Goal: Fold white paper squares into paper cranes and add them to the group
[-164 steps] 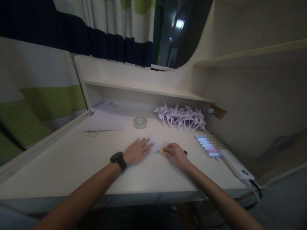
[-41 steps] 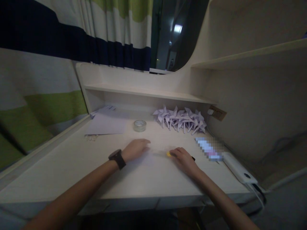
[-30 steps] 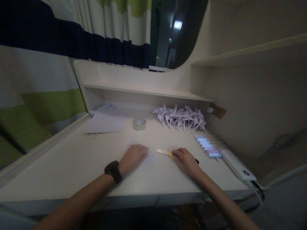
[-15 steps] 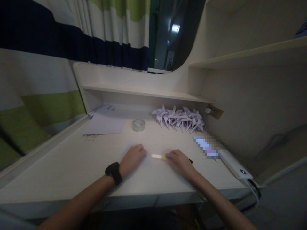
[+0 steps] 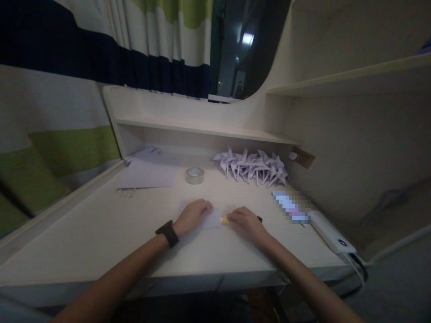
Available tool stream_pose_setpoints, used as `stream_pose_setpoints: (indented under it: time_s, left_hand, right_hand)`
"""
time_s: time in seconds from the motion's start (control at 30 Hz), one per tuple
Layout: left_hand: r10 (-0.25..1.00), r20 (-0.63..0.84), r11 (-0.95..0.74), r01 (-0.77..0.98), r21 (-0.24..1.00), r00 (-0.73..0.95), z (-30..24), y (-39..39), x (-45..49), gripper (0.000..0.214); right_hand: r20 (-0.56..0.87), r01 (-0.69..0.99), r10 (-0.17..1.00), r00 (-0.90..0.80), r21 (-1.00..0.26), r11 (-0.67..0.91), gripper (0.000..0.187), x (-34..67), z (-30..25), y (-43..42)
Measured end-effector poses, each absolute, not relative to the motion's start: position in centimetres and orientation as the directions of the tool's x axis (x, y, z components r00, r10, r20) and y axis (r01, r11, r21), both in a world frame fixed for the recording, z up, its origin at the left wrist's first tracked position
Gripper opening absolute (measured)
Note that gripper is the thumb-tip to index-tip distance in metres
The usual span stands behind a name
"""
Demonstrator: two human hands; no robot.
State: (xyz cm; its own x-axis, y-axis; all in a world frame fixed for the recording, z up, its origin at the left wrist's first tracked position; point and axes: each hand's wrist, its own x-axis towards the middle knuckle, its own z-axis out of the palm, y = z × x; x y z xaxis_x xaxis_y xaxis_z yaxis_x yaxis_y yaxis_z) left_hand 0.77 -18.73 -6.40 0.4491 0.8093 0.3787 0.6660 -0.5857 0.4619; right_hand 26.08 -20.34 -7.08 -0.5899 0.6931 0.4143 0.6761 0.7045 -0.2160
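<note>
My left hand [image 5: 194, 214], with a black watch on the wrist, holds a small piece of white paper [image 5: 212, 220] against the desk, its fingers curled at the paper's upper part. In my right hand [image 5: 245, 220] is a yellow utility knife [image 5: 224, 220]. Its front end meets the right edge of the paper, and a dark end sticks out behind the hand. Much of the knife is hidden by my fingers.
Beyond my hands stands a roll of clear tape [image 5: 194, 176]. White paper pinwheels [image 5: 251, 166] lie in a row at the back. Paper sheets [image 5: 148, 170] rest at the left. A blurred phone [image 5: 290, 207] and a white power strip [image 5: 332, 231] are at the right.
My left hand has shifted right and the paper under it now shows plainly. The bright blade in front of the right hand is now mostly out of sight, its tip at the paper.
</note>
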Motion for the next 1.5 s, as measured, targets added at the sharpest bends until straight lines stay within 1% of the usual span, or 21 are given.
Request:
stream_pose_setpoints:
  time_s: [0.23, 0.33, 0.4, 0.47, 0.53, 0.57, 0.63, 0.77, 0.93, 1.07, 1.2, 1.5]
  left_hand:
    - [0.837, 0.357, -0.543, 0.706, 0.455, 0.414, -7.5, -18.1, 1.1, 0.022]
    - [0.843, 0.359, -0.530, 0.732, 0.428, 0.400, -7.3, -18.5, 1.0, 0.024]
    - [0.818, 0.384, -0.560, 0.746, 0.359, 0.429, -6.8, -19.1, 0.9, 0.026]
    - [0.750, 0.406, -0.640, 0.728, 0.246, 0.522, -6.1, -19.8, 0.7, 0.030]
    - [0.667, 0.373, -0.730, 0.665, 0.156, 0.645, -5.6, -20.4, 0.5, 0.034]
    - [0.637, 0.340, -0.761, 0.634, 0.136, 0.692, -5.5, -20.6, 0.4, 0.036]
    - [0.614, 0.265, -0.787, 0.603, 0.131, 0.744, -5.7, -20.7, 0.3, 0.040]
    - [0.638, 0.185, -0.770, 0.625, 0.130, 0.747, -6.7, -20.3, 0.2, 0.044]
    - [0.640, 0.177, -0.768, 0.632, 0.104, 0.748, -7.5, -19.9, 0.1, 0.045]
    - [0.639, 0.180, -0.768, 0.631, 0.110, 0.748, -7.6, -19.9, 0.1, 0.044]
    - [0.640, 0.147, -0.768, 0.630, 0.109, 0.754, -7.5, -19.9, 0.0, 0.044]
    - [0.635, 0.130, -0.772, 0.628, 0.097, 0.761, -7.5, -19.8, -0.1, 0.045]
  right_hand:
    - [0.408, 0.663, 0.672, -0.618, -0.188, 0.725, 0.020, 26.0, -7.6, -20.0]
    - [0.404, 0.667, 0.675, -0.617, -0.187, 0.721, 0.019, 25.9, -7.6, -20.0]
    - [0.407, 0.669, 0.678, -0.612, -0.190, 0.718, 0.019, 25.9, -7.6, -20.0]
    - [0.409, 0.672, 0.679, -0.609, -0.188, 0.716, 0.019, 25.9, -7.6, -20.1]
    - [0.407, 0.676, 0.681, -0.609, -0.183, 0.714, 0.019, 25.8, -7.5, -20.1]
    - [0.406, 0.678, 0.682, -0.608, -0.182, 0.712, 0.019, 25.8, -7.5, -20.1]
    - [0.402, 0.684, 0.689, -0.603, -0.184, 0.706, 0.018, 25.7, -7.4, -20.2]
    - [0.386, 0.702, 0.711, -0.588, -0.193, 0.686, 0.018, 25.5, -7.4, -20.4]
    - [0.402, 0.718, 0.723, -0.562, -0.195, 0.668, 0.022, 25.3, -8.0, -20.7]
    - [0.436, 0.724, 0.720, -0.540, -0.195, 0.661, 0.019, 25.4, -8.6, -20.9]
    - [0.455, 0.729, 0.715, -0.530, -0.186, 0.659, 0.016, 25.3, -9.1, -21.0]
    - [0.440, 0.723, 0.720, -0.536, -0.201, 0.661, 0.016, 25.4, -8.5, -22.1]
